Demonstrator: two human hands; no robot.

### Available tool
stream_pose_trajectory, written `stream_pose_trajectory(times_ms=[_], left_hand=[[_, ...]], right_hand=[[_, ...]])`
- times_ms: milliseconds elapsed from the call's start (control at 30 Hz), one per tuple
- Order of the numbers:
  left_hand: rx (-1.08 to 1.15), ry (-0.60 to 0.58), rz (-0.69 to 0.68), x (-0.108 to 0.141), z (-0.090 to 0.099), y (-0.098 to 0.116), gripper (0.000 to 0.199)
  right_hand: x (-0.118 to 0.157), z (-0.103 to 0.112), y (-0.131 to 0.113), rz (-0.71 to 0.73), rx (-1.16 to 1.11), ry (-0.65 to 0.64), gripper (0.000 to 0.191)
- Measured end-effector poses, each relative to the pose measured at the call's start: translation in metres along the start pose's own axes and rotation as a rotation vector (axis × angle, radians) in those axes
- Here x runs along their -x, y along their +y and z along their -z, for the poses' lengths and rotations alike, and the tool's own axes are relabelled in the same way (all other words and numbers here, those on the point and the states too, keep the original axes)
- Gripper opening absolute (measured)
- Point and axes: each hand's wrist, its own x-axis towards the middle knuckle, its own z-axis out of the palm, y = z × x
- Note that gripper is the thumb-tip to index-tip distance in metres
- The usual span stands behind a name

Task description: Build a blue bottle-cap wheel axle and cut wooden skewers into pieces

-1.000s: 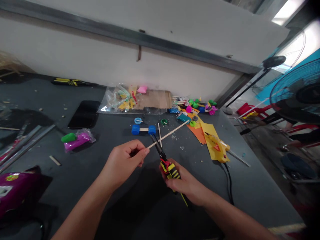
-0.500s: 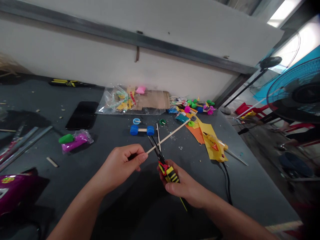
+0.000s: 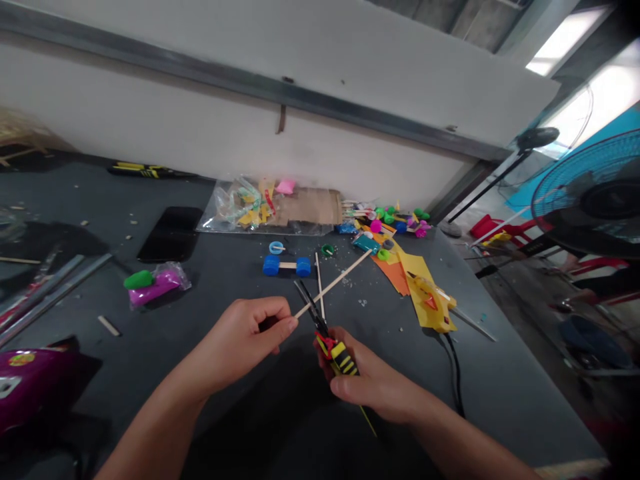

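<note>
My left hand pinches the wooden stick firmly; my right hand grips the long-nose pliers, whose jaws should cross it squarely.

On my feed, a dark grey tabletop runs up to a pale wall panel, crossed by a grey metal rail. To the right I see a black fan, red plastic chairs on a grey floor, a bright blue surface and white light above.
</note>
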Motion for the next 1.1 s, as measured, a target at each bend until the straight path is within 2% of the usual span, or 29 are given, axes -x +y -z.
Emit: stream_pose_trajectory(times_ms=[233, 400, 600, 767, 1100], left_hand=[[0.015, 0.007, 0.004, -0.001, -0.002, 0.003, 0.029], [0.134, 0.054, 0.013, -0.002, -0.009, 0.007, 0.035], [0.284, 0.081, 0.090, -0.003, -0.022, 0.009, 0.041], [0.244, 0.126, 0.096, -0.005, -0.022, 0.009, 0.035], [0.103, 0.091, 0.046, -0.003, -0.012, 0.005, 0.032]], right_hand=[[0.002, -0.009, -0.002, 0.002, -0.065, 0.057, 0.036], [0.001, -0.014, -0.004, 0.043, -0.078, 0.115, 0.035], [-0.002, -0.017, -0.002, 0.071, -0.033, 0.157, 0.033], [-0.002, -0.015, 0.002, 0.024, -0.094, 0.108, 0.034], [0.000, -0.010, 0.014, 0.002, -0.180, 0.050, 0.036]])
